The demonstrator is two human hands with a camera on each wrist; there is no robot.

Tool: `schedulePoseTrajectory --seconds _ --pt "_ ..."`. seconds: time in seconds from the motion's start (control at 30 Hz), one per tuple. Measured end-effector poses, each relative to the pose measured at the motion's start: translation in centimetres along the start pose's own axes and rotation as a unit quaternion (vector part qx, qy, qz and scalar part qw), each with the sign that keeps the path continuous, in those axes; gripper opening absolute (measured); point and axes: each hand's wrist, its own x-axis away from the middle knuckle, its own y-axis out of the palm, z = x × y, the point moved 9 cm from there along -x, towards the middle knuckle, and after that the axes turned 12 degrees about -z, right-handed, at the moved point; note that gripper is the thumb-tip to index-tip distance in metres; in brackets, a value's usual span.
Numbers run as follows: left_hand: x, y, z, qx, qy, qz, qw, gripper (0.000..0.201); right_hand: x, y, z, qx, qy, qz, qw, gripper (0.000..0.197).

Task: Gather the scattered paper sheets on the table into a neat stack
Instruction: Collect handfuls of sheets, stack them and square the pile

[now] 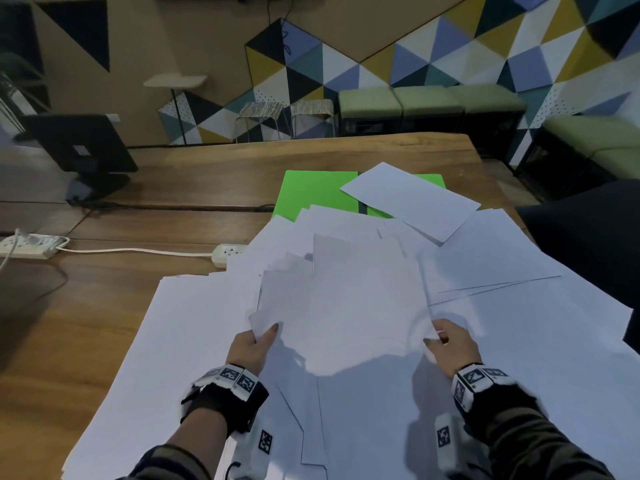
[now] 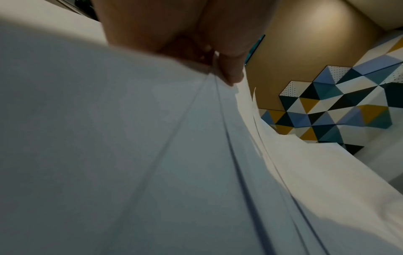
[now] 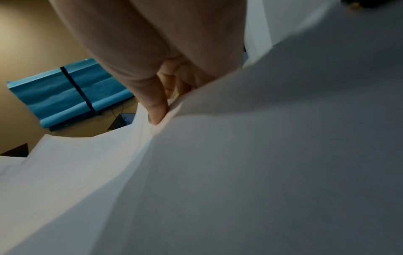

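A fanned bundle of white sheets (image 1: 346, 306) is held up over the table's near centre, edges uneven, corners splayed at the top left. Its lower left corner is pinched by the left hand (image 1: 251, 348), thumb on top, other fingers hidden under the paper. Its lower right edge is gripped by the right hand (image 1: 450, 344), thumb on the near face; from the right wrist cam the paper is seen bunched against a fingertip (image 3: 157, 113). Beneath the bundle, loose white sheets (image 1: 194, 341) are spread approx. across the whole near half of the wooden table (image 1: 173, 174), overlapping at odd angles. One separate sheet (image 1: 408, 199) lies farther back, partly over a green folder (image 1: 318, 194). To the left, a white power strip (image 1: 227, 253) is touched by the spread's edge; its cable runs to a second strip (image 1: 31, 245). A dark monitor (image 1: 83, 147) stands at the far left.
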Motion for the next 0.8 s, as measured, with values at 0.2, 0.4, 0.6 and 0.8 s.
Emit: schedulePoseTrajectory --seconds 0.2,0.4,0.6,0.8 --pt "-0.9 -0.7 -0.4 -0.039 -0.032 0.033 0.998 0.051 -1.5 0.0 0.0 0.023 -0.028 -0.059 0.998 0.021" --pt "-0.6 -0.5 0.5 -0.044 -0.032 0.047 0.997 0.051 -1.7 0.2 -0.1 0.068 -0.038 -0.109 0.991 0.015" --pt "-1.3 1.4 0.9 0.004 0.021 -0.034 0.999 0.029 -2.0 4.0 -0.8 0.064 -0.067 -0.148 0.985 0.018" --pt "-0.9 3.1 0.4 0.156 0.044 -0.128 0.979 0.04 -2.4 3.4 0.2 -0.007 -0.027 -0.08 0.996 0.02"
